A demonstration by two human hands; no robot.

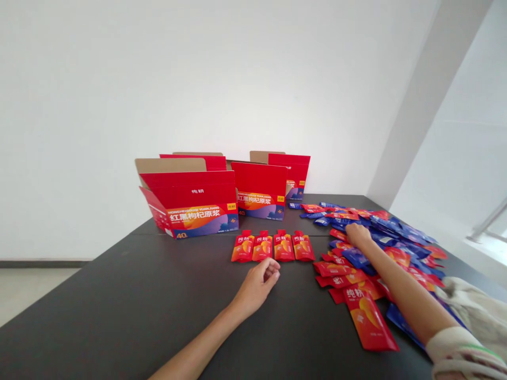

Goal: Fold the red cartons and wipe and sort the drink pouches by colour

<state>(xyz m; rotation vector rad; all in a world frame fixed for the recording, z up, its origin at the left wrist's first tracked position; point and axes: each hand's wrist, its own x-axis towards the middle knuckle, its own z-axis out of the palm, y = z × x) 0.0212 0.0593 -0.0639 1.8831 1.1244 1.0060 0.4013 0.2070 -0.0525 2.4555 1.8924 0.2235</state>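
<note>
Several red pouches (262, 247) with orange fruit pictures and short spouts lie side by side in a row. Just in front of that row my left hand (257, 283) hovers or rests at the table with its fingers curled in; nothing shows inside them. My right hand (357, 235) reaches into a heap of red and blue pouches on the right. Its fingers are bent down among the pouches, beside a red pouch (338, 235), and their tips are hidden, so what they grip cannot be made out. A large red pouch (370, 322) lies at the heap's near edge.
Open-topped red and blue cartons stand behind the row: a wide one (198, 208) at left, another (259, 192) in the middle, more behind. All rest on a dark table (138, 295). Blue pouches (407, 232) spread to the far right. A pale cloth (471, 306) lies right.
</note>
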